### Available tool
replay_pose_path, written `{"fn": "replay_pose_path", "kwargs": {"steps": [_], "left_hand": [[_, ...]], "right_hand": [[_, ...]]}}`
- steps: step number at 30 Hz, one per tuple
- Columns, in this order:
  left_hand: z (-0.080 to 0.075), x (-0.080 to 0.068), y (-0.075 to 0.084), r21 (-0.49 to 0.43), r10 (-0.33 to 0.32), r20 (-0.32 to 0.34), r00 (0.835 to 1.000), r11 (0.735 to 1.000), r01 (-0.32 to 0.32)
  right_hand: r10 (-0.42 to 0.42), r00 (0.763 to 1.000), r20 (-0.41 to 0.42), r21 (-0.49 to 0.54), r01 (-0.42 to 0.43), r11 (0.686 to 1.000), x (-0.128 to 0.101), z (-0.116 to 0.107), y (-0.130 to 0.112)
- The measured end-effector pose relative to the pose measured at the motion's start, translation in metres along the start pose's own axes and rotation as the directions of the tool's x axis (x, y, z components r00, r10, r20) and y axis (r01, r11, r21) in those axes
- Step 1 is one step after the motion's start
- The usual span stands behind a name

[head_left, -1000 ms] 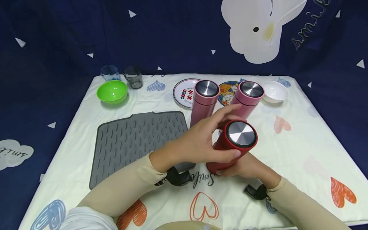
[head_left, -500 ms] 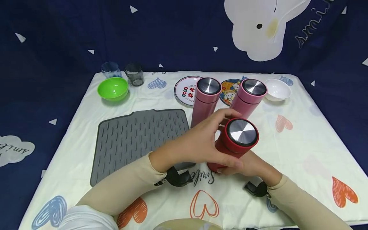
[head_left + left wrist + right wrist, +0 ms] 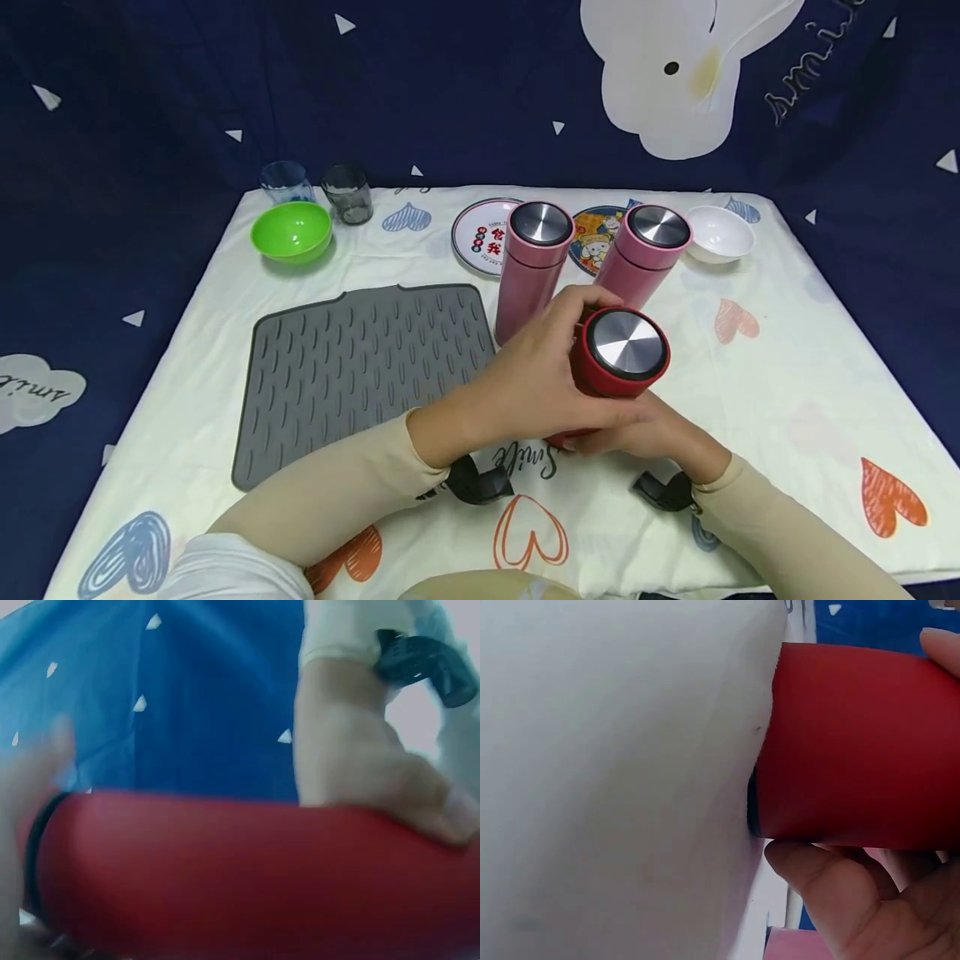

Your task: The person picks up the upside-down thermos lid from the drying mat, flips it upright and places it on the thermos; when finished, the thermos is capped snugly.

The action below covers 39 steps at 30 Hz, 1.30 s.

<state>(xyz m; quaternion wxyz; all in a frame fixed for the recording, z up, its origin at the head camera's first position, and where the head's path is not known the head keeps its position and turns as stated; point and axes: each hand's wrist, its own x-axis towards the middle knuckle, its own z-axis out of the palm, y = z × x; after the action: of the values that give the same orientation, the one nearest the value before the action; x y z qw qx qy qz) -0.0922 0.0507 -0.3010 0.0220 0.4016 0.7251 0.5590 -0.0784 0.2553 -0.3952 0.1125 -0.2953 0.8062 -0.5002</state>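
A: Head view first. We have the red flask (image 3: 611,367) held over the near middle of the tablecloth (image 3: 787,375), just in front of two pink flasks (image 3: 528,267) and right of the grey mat (image 3: 360,367). The left hand (image 3: 536,379) wraps the upper body below the cap; the right hand (image 3: 648,433) curls round the lower body, fingers under it.

B: Agreed — both hands closed on it. The wrist views add what the head view hides. From the left wrist we see the flask's red wall (image 3: 247,870) filling the lower frame, the right hand's fingers (image 3: 390,787) lying over it. From the right wrist, the base end (image 3: 855,742) sits right against the pale cloth, with fingers (image 3: 840,900) beneath. We cannot tell whether it touches.

A: Axis?

B: Long axis tilted, base down toward the cloth, the cap (image 3: 627,343) leaning up and toward us; its disc faces the head camera.

A: Materials: matte red cylinder, dark seam ring below the cap, brushed-metal round top. The pink pair match in shape, upright, same metal discs.

B: Mat is ribbed, rubbery-looking. Behind — a green bowl (image 3: 292,231), two tumblers (image 3: 347,193), two printed plates (image 3: 483,233), a white bowl (image 3: 718,233).
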Motion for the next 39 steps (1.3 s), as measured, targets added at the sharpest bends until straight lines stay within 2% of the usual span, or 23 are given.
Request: {"fn": "replay_pose_path", "kwargs": {"steps": [2, 3, 5, 7, 10, 12, 13, 15, 17, 19, 20, 22, 24, 26, 28, 29, 32, 33, 35, 39], "left_hand": [[0.003, -0.001, -0.001, -0.001, 0.013, -0.050, 0.999, 1.000, -0.013], [0.003, -0.001, -0.001, -0.032, 0.015, -0.056, 0.998, 0.999, -0.017], [0.000, -0.002, -0.002, -0.114, 0.008, -0.038, 0.999, 0.993, -0.012], [-0.002, -0.002, -0.001, -0.111, -0.015, -0.018, 1.000, 0.994, 0.013], [0.000, -0.004, 0.005, 0.093, -0.008, -0.072, 0.997, 0.996, 0.015], [0.003, -0.005, 0.009, 0.244, 0.016, -0.136, 0.991, 0.970, 0.018], [0.004, -0.006, 0.010, 0.280, 0.029, -0.160, 0.987, 0.960, 0.017], [0.004, -0.005, 0.010, 0.225, 0.038, -0.171, 0.985, 0.974, 0.001], [0.000, -0.004, 0.008, 0.098, 0.025, -0.134, 0.991, 0.995, -0.011], [-0.004, -0.004, 0.007, -0.001, 0.004, -0.085, 0.996, 1.000, -0.004], [-0.006, -0.004, 0.007, -0.022, -0.016, -0.065, 0.998, 1.000, 0.014], [-0.007, -0.004, 0.009, 0.015, -0.052, -0.052, 0.997, 0.998, 0.053], [-0.005, -0.004, 0.011, 0.093, -0.057, -0.080, 0.995, 0.994, 0.064], [-0.002, -0.002, 0.011, 0.101, -0.062, -0.113, 0.992, 0.992, 0.073], [-0.001, 0.000, 0.009, 0.033, -0.068, -0.119, 0.991, 0.997, 0.072], [-0.002, 0.001, 0.007, -0.029, -0.074, -0.107, 0.992, 0.997, 0.071], [-0.005, 0.002, 0.001, -0.200, -0.117, -0.044, 0.992, 0.974, 0.106], [-0.006, 0.002, 0.000, -0.220, -0.128, -0.028, 0.991, 0.968, 0.118], [-0.005, 0.001, -0.002, -0.189, -0.127, -0.036, 0.991, 0.975, 0.118], [0.002, -0.001, 0.001, -0.026, -0.035, -0.145, 0.989, 0.999, 0.031]], "right_hand": [[0.025, 1.000, 0.004, 0.010, -0.025, 1.000, -0.001, 0.000, 0.000], [0.039, 0.999, 0.006, 0.015, -0.040, 0.999, -0.001, 0.000, -0.001], [0.049, 0.999, 0.013, -0.018, -0.049, 0.999, 0.000, 0.001, -0.001], [0.051, 0.999, 0.013, -0.028, -0.051, 0.998, 0.002, 0.000, -0.002], [0.055, 0.998, 0.023, -0.039, -0.054, 0.998, 0.003, -0.002, -0.004], [0.050, 0.998, 0.043, -0.035, -0.049, 0.998, 0.005, -0.002, -0.005], [0.049, 0.998, 0.050, -0.030, -0.047, 0.998, 0.005, -0.002, -0.005], [0.036, 0.998, 0.048, -0.046, -0.034, 0.998, 0.004, -0.002, -0.005], [0.011, 0.999, 0.041, -0.052, -0.009, 0.999, 0.004, -0.002, -0.004], [-0.002, 1.000, 0.028, -0.071, 0.004, 0.997, 0.004, -0.002, -0.002], [-0.004, 1.000, 0.025, -0.078, 0.006, 0.997, 0.004, -0.003, -0.002], [0.012, 1.000, 0.028, -0.065, -0.010, 0.998, 0.005, -0.003, -0.002], [0.039, 0.999, 0.033, -0.057, -0.037, 0.998, 0.004, -0.003, -0.002], [0.062, 0.998, 0.029, -0.050, -0.060, 0.997, 0.003, -0.004, -0.002], [0.081, 0.996, 0.027, -0.059, -0.079, 0.995, 0.002, -0.005, -0.001], [0.085, 0.996, 0.025, -0.069, -0.083, 0.994, 0.002, -0.005, 0.000], [0.092, 0.996, 0.019, -0.083, -0.090, 0.992, 0.002, -0.005, 0.000], [0.088, 0.996, 0.017, -0.089, -0.086, 0.992, 0.003, -0.005, 0.000], [0.082, 0.996, 0.017, -0.083, -0.081, 0.993, 0.004, -0.004, 0.000], [0.070, 0.997, 0.037, -0.063, -0.068, 0.996, 0.004, -0.003, -0.001]]}}
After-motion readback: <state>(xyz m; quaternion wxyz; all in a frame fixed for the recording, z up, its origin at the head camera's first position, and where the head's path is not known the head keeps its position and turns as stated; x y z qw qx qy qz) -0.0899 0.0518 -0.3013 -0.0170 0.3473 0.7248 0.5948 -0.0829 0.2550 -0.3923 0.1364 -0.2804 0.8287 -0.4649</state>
